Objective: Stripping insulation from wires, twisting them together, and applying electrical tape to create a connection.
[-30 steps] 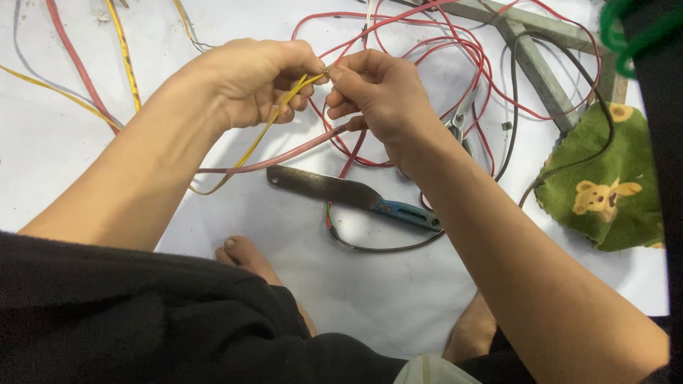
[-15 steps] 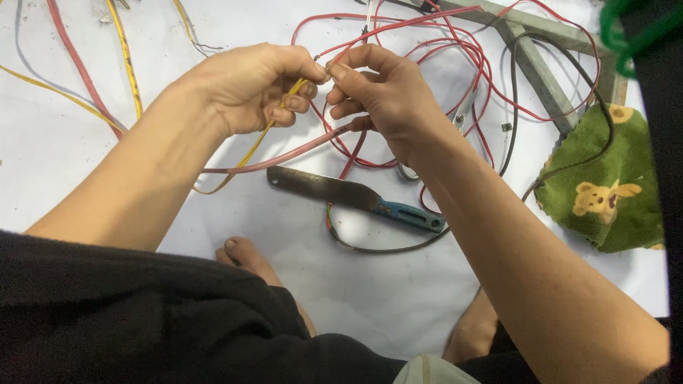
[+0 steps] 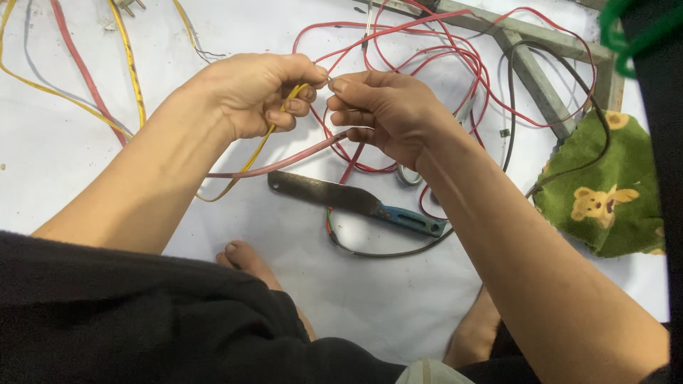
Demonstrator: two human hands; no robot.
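My left hand (image 3: 260, 92) grips a yellow wire (image 3: 267, 135) near its bare end, thumb and forefinger pinched. My right hand (image 3: 388, 110) meets it fingertip to fingertip, pinching a pink-red wire (image 3: 284, 162) that runs down to the left under my left wrist. The two wire ends touch between my fingertips. Below my hands a knife (image 3: 356, 201) with a dark blade and a blue handle lies flat on the white sheet (image 3: 85, 163).
A tangle of red wires (image 3: 441, 50) and a black cable (image 3: 562, 171) lies behind my right hand. A grey metal frame (image 3: 530, 67) sits at the top right, a green bear-print cloth (image 3: 605, 192) on the right. More yellow and red wires (image 3: 107, 92) cross the left. My bare feet (image 3: 245, 257) rest below.
My two hands have drawn slightly apart and shifted a little, still twisting the wire ends together. The knife and the other wires have not moved.
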